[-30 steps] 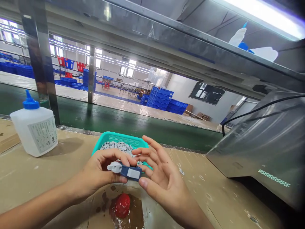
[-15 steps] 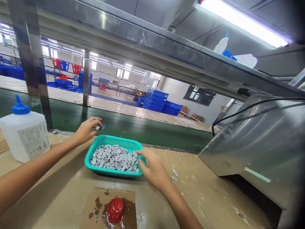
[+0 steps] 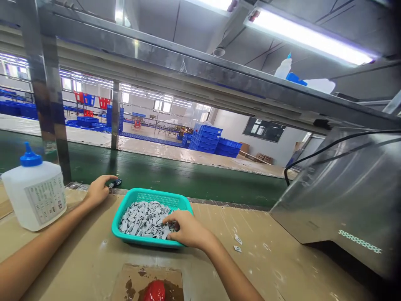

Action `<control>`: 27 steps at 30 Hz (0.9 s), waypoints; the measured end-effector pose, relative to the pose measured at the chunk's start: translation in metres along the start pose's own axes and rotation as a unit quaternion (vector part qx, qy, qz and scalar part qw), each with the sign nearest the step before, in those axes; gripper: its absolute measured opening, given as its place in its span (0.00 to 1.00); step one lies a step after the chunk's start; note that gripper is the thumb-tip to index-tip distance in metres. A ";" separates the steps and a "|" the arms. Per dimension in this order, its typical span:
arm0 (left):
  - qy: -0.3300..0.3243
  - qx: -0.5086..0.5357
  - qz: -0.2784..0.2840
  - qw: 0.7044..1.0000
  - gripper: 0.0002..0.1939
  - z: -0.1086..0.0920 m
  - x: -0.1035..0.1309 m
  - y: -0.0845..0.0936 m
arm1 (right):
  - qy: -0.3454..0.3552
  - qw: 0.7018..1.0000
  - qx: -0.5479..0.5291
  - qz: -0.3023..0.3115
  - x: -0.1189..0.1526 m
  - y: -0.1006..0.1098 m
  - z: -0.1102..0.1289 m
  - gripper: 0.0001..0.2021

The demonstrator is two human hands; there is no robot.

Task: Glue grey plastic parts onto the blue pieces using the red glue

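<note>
From here I see the left hand at the near edge of the green belt, its fingers at the dark part; I can't tell whether they grip it. The right hand reaches into the basket, thumb and fingers apart, among the grey pieces. A white bottle stands near the left forearm.

The label on the bottle seems to read "401".
</note>
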State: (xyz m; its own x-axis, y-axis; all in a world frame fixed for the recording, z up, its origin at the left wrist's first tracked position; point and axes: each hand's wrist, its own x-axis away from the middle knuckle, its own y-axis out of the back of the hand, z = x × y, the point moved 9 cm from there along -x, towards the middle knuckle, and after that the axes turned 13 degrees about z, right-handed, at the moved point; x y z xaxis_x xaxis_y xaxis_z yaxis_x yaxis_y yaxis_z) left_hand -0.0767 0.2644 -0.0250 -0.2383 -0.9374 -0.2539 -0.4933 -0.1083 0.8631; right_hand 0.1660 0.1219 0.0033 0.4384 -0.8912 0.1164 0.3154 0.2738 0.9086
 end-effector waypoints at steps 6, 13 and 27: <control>-0.132 -0.034 0.087 0.987 0.17 -0.051 0.018 -0.027 | -0.007 0.998 0.002 -0.058 -0.001 -0.003 -0.003 0.17; -0.083 -0.079 0.080 0.990 0.16 -0.044 0.014 -0.034 | -0.015 0.992 -0.034 -0.122 0.004 0.000 -0.012 0.11; 0.050 -0.150 0.108 0.982 0.24 0.013 0.007 -0.038 | 0.004 0.983 -0.049 -0.177 0.007 0.006 -0.012 0.09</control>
State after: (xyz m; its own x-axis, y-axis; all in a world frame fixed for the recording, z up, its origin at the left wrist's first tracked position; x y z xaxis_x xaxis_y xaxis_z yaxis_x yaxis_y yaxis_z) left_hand -0.0708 0.2660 -0.0658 -0.2206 -0.9752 -0.0192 -0.1687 0.0187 0.9855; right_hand 0.1813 0.1219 0.0050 0.2934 -0.9338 -0.2048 0.5290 -0.0198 0.8484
